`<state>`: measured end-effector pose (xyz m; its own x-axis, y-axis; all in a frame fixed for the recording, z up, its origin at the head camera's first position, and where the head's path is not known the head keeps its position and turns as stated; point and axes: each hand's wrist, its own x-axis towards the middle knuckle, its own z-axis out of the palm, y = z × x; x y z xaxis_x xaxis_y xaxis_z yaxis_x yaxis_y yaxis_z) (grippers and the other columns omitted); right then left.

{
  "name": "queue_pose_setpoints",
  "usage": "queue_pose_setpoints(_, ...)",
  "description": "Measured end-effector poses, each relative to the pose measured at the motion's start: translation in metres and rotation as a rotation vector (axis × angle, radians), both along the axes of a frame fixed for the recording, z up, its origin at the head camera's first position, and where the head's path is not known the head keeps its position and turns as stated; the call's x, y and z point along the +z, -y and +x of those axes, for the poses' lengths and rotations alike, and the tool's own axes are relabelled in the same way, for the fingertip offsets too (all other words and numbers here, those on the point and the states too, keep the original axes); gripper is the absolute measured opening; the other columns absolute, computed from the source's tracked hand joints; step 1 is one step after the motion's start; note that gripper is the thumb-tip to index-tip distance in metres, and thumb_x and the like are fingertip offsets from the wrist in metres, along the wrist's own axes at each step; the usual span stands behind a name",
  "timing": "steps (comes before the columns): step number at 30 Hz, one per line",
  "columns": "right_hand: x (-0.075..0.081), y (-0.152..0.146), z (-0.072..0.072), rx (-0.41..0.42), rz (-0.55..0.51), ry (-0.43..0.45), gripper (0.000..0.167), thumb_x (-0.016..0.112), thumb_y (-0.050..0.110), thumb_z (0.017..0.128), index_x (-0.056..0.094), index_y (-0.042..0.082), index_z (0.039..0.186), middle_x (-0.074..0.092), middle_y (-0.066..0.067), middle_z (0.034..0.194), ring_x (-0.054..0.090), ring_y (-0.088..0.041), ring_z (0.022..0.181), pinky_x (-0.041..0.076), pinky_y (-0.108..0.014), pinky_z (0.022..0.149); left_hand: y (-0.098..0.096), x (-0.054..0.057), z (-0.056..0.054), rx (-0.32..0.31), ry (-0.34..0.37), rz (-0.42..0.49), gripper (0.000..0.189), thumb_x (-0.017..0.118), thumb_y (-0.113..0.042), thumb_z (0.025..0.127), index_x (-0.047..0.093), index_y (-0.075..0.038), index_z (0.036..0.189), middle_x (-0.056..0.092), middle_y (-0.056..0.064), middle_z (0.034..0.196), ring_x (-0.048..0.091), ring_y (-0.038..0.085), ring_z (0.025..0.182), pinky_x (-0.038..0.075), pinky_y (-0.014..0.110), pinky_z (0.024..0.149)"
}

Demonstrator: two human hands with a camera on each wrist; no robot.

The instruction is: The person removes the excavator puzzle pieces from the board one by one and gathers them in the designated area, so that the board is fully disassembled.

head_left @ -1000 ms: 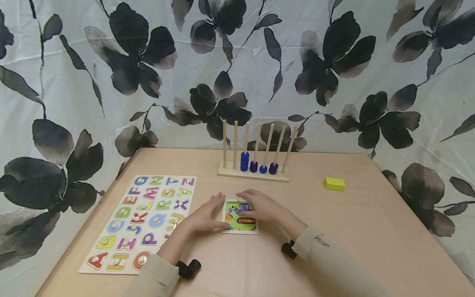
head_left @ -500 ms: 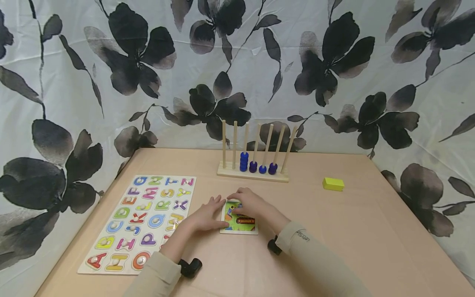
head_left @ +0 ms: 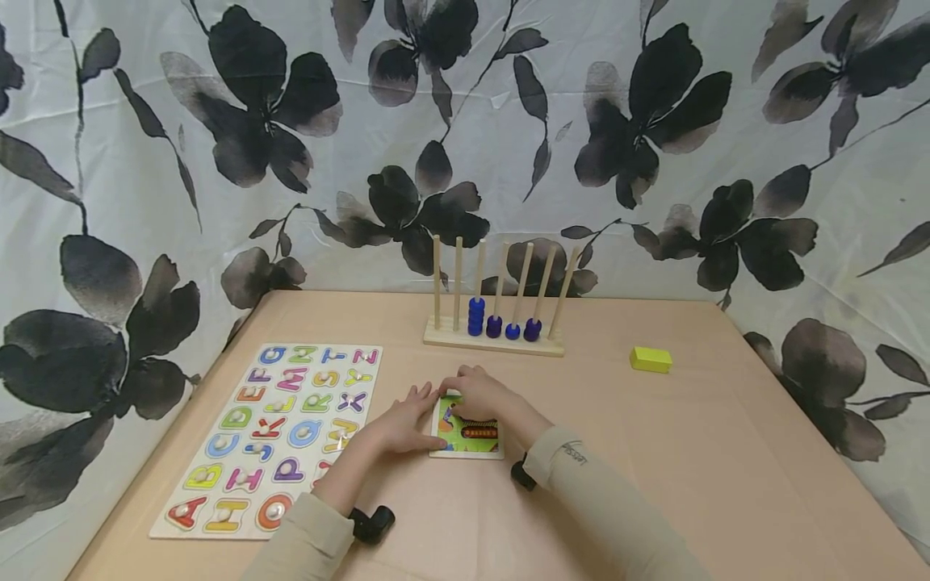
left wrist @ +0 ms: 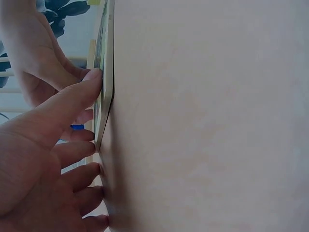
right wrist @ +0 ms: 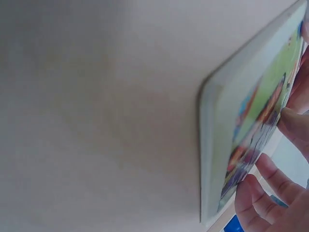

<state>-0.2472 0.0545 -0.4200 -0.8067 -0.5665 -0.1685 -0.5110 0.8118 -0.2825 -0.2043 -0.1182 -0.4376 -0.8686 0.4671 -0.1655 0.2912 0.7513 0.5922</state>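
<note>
A small square picture puzzle (head_left: 475,440), showing an excavator on green in a pale wooden frame, lies flat on the table. My left hand (head_left: 400,424) is at its left side, thumb resting on the picture and the other fingertips on the table by its edge. Over the upper part of the puzzle reaches my right hand (head_left: 483,399), covering much of the picture. The right wrist view shows that hand's thumb (right wrist: 289,118) on the picture and several fingertips at the far edge, spread apart from the thumb.
An alphabet board (head_left: 247,452) with knobbed letters lies at the left, partly under my left arm. Behind the puzzle stands a wooden peg rack (head_left: 494,343) with blue beads (head_left: 475,317). A yellow block (head_left: 650,359) sits at the right, and a floral cloth (head_left: 508,145) hangs behind the table.
My right hand has slid left across the puzzle, its fingertips now at the upper left corner beside my left fingers. My left hand and the puzzle have stayed almost in place.
</note>
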Motion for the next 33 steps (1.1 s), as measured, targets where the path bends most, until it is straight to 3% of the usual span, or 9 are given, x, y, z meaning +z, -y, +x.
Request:
queue_pose_setpoints(16,0.006,0.007,-0.003,-0.006,0.064,0.063,0.037,0.068,0.008,0.076,0.06,0.025,0.108,0.05,-0.004,0.107,0.043,-0.018,0.089,0.044,-0.033,0.075,-0.001,0.0,0.001,-0.009,0.0,-0.029,0.092,0.075,-0.037,0.073,0.029,0.003,0.141,0.016,0.024,0.148,0.008,0.043,0.135,0.012,0.061,0.104)
queue_pose_setpoints(24,0.007,0.011,-0.004,-0.048,0.045,0.114,0.036,0.069,0.003,0.074,0.058,0.022,0.102,0.046,-0.004,0.107,0.041,-0.02,0.093,0.045,-0.033,0.073,-0.002,0.0,0.0,-0.008,0.004,-0.03,0.093,0.075,-0.038,0.073,0.027,0.002,0.142,0.015,0.023,0.148,0.007,0.042,0.135,0.012,0.061,0.104)
queue_pose_setpoints(30,0.005,0.012,-0.006,-0.016,0.009,0.126,0.026,0.068,-0.001,0.073,0.06,0.015,0.09,0.046,-0.001,0.096,0.043,-0.017,0.088,0.042,-0.029,0.072,-0.001,0.0,0.001,-0.01,0.006,-0.015,0.093,0.075,-0.037,0.073,0.027,0.003,0.141,0.016,0.024,0.148,0.008,0.044,0.134,0.011,0.061,0.104)
queue_pose_setpoints(33,0.005,0.012,-0.006,-0.01,-0.028,0.133,0.026,0.067,-0.003,0.073,0.06,0.012,0.091,0.048,0.0,0.091,0.046,-0.015,0.082,0.044,-0.026,0.072,-0.001,-0.001,0.001,-0.01,0.001,-0.016,0.092,0.075,-0.036,0.073,0.028,0.004,0.141,0.016,0.025,0.147,0.008,0.044,0.134,0.012,0.061,0.104)
